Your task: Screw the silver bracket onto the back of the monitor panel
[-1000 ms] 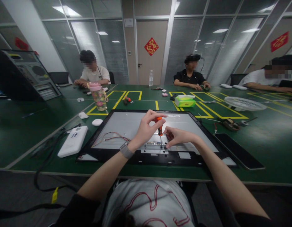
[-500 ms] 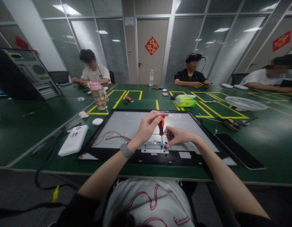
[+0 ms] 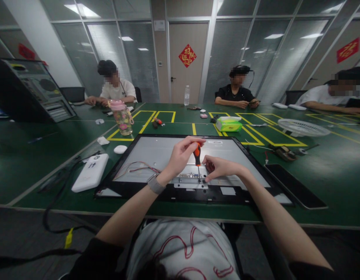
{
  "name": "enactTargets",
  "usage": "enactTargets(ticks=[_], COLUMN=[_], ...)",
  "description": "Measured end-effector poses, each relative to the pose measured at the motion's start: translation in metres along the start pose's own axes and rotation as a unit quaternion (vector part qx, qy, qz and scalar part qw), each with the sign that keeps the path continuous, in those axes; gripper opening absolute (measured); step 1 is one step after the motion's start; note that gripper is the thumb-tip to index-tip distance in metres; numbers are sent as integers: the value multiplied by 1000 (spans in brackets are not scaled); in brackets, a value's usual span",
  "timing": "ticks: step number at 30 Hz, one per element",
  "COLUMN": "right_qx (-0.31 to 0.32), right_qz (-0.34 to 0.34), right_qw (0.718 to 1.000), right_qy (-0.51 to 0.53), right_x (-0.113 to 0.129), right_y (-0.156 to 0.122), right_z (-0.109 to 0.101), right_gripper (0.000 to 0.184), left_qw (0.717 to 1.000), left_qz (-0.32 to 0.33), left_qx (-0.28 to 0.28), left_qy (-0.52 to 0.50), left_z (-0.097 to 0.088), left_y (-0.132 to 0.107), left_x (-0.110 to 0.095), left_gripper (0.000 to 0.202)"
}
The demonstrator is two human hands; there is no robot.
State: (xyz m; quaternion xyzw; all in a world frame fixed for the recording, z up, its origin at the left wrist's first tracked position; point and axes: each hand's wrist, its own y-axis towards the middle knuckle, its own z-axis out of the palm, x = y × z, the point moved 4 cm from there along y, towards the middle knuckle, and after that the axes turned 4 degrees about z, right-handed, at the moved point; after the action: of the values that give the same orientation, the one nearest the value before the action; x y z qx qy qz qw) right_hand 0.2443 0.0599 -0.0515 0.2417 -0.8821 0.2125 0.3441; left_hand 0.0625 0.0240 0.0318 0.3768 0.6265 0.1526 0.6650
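A flat display panel (image 3: pixel 156 149) with a black frame and grey metal back lies before me on the green table. My left hand (image 3: pixel 182 153) grips the top of an orange and black screwdriver (image 3: pixel 198 157), which stands nearly upright. Its shaft runs down to a small metal bracket (image 3: pixel 191 186) near the panel's front edge. Beside the shaft, my right hand (image 3: pixel 219 168) is bent with its fingertips low at the bracket; whatever they pinch is too small to make out. Thin coloured wires (image 3: pixel 139 165) cross the panel to the left.
On the left are a white power bank (image 3: pixel 91 173), a white oval case (image 3: pixel 120 149) and a pink-lidded bottle (image 3: pixel 121 118). A black phone (image 3: pixel 295 186) lies at the right, with a green tissue pack (image 3: pixel 229 124) behind the panel. Several people sit around the table.
The screwdriver's handle has tipped very slightly to the left in my left hand. My right hand stays at the bracket.
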Motion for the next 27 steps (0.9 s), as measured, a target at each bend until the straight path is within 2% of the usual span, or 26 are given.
enactTargets(ticks=[5,11,14,19,24,27], right_qx=[4,4,6,4,4,4], right_qz=[4,12,11,4,3,2], right_qw=[1000,1000,1000,1000,1000,1000], right_qy=[5,7,11,10,9,7], right_x=[2,6,5,3,2,3], right_y=[-1,-2,-1,0,0,0], right_z=[0,0,0,0,0,0], right_gripper=[66,68,69,68,66,66], left_qw=[1000,994,996,1000,996,997], left_qz=[-7,-42,-36,1,-27,-32], left_qx=[-8,32,35,3,49,47], left_qy=[5,-98,-68,22,-76,-59], left_z=[-1,2,5,3,5,6], left_y=[0,1,1,0,-1,-1], left_x=[2,10,6,0,8,9], left_gripper=[20,30,26,16,32,29])
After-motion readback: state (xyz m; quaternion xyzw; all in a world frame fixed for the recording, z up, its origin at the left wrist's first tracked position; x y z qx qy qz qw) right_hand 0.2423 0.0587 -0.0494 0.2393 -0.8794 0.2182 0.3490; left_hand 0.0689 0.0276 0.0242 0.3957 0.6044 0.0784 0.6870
